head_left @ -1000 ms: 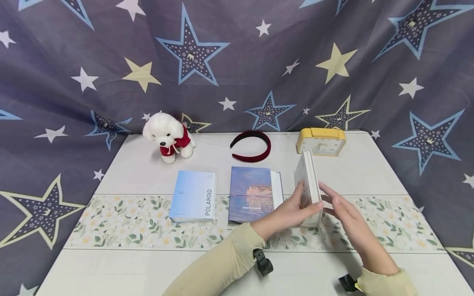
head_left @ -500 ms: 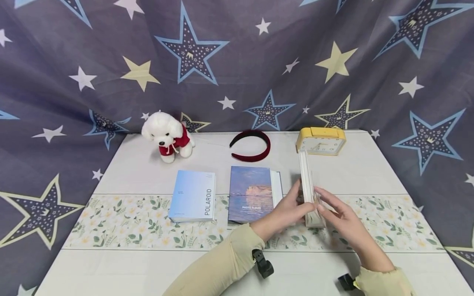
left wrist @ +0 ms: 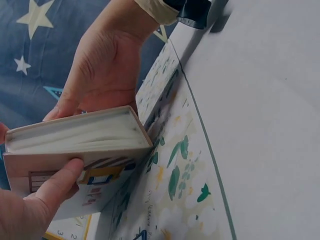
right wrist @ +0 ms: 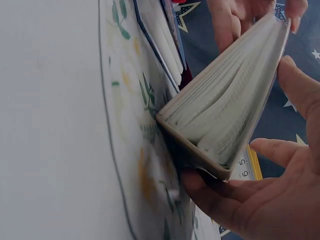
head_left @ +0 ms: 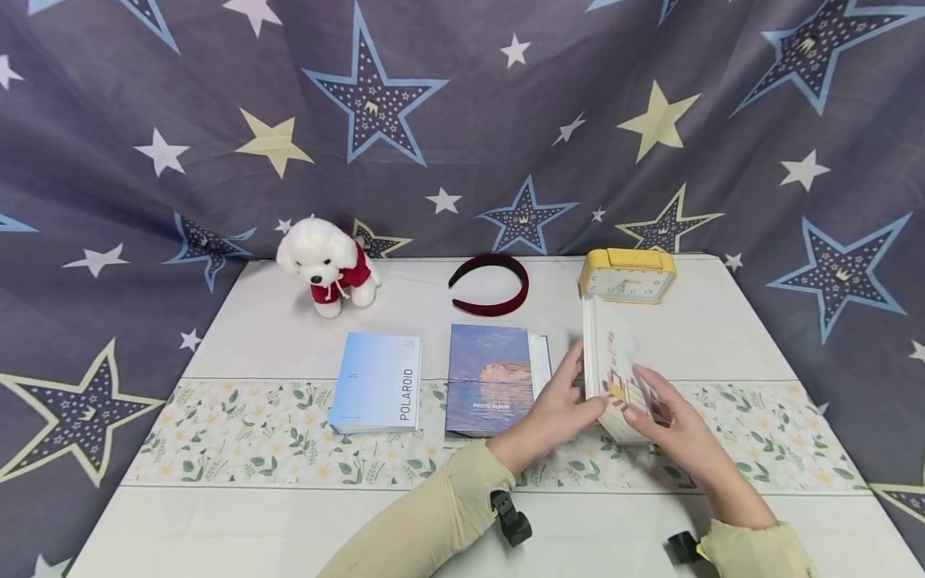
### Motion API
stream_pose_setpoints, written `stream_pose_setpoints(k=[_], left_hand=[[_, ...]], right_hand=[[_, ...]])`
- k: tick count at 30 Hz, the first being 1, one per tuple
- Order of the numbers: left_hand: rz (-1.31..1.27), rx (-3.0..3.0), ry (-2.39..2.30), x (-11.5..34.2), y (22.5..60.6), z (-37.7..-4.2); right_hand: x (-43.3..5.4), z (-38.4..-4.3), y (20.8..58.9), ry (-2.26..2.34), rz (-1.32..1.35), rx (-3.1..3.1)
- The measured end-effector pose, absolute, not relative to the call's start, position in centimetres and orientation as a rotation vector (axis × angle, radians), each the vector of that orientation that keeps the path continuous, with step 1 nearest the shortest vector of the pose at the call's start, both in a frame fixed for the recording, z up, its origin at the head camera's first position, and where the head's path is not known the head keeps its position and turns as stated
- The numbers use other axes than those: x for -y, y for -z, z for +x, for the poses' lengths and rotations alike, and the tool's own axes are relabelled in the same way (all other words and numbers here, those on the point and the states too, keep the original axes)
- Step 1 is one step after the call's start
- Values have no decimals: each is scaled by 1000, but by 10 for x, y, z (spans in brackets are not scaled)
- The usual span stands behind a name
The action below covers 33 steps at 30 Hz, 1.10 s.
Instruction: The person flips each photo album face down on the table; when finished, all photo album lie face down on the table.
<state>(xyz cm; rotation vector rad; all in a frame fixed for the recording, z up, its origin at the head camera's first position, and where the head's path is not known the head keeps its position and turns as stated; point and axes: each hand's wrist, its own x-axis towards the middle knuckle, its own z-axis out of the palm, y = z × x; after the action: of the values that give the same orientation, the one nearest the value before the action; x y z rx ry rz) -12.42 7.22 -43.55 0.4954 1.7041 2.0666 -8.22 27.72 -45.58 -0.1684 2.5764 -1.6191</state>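
Observation:
A thick white photo album [head_left: 620, 369] with a drawn room scene on its cover stands upright, tilted, on the right half of the table. Its left side is gripped by my left hand [head_left: 556, 413], thumb at the near edge. My right hand [head_left: 682, 429] holds the other side, with its thumb on the lower part. In the left wrist view the left thumb [left wrist: 62, 180] presses on the printed cover. The right wrist view shows slightly fanned pages [right wrist: 225, 95] between the covers, with right fingers [right wrist: 212, 197] under one lower corner.
Left of the hands lie a blue photo album [head_left: 487, 373] and a pale blue Polaroid album [head_left: 377, 381]. A plush dog [head_left: 321, 261], a dark red headband [head_left: 516, 293] and a yellow clock [head_left: 629, 277] line the back, before a star-printed curtain [head_left: 462, 120].
The white album has turned about its upright edge, so its right-hand printed cover now shows instead of the left one. My right hand has shifted from spread fingers beside it to holding it.

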Motion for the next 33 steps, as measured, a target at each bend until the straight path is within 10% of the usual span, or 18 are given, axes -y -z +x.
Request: stream_pose_setpoints(k=[33], left_hand=[[710,-1996,-1740,-77,457,-124]], right_hand=[[-297,-80,449,1259,34,-2730]])
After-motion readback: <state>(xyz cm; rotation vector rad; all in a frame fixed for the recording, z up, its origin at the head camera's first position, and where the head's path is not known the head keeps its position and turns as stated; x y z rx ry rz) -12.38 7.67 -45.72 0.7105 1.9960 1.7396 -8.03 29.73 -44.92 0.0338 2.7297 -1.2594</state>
